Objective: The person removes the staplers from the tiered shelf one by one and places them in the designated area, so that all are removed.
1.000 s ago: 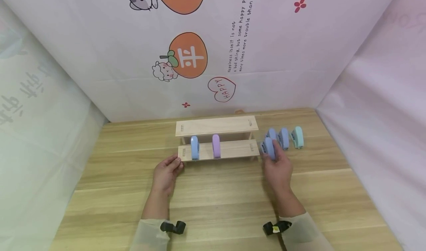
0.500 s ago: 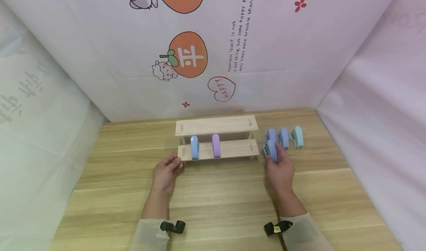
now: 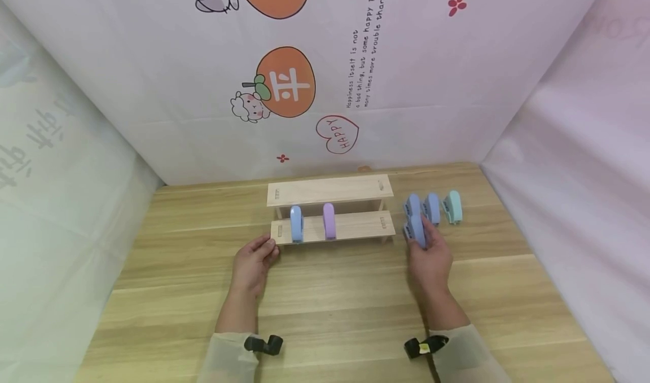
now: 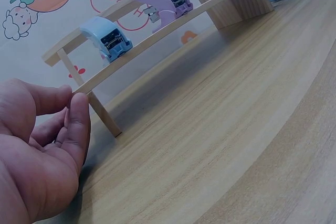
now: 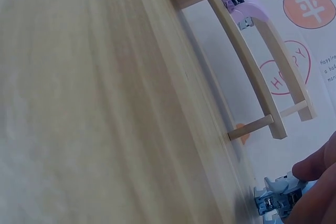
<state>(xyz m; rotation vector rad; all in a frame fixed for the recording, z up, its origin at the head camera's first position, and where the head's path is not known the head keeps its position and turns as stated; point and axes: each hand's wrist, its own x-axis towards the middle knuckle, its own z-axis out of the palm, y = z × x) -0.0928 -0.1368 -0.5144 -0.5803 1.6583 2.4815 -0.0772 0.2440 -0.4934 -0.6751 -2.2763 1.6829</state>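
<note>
A two-step wooden rack point(image 3: 350, 225) stands on the table. My left hand point(image 3: 253, 263) pinches the left end of its lower board between thumb and fingers, as the left wrist view shows closely. On that board sit a light blue stapler point(image 3: 297, 224) and a purple stapler point(image 3: 329, 221), apart from each other. Right of the rack, my right hand point(image 3: 430, 262) holds a blue stapler point(image 3: 416, 232) between thumb and fingers, low by the tabletop. In the right wrist view, fingers point(image 5: 312, 165) partly cover this blue stapler point(image 5: 281, 200). Whether it touches the table I cannot tell.
Just behind the held stapler stand another blue stapler point(image 3: 412, 203), a second blue one point(image 3: 431, 208) and a mint green stapler point(image 3: 453, 207) in a row. The rack's upper board point(image 3: 330, 190) is at the back, before a printed white cloth wall point(image 3: 431, 118).
My right hand has moved slightly right and toward me with the blue stapler, away from the rack's right end. My left hand keeps its grip on the board.
</note>
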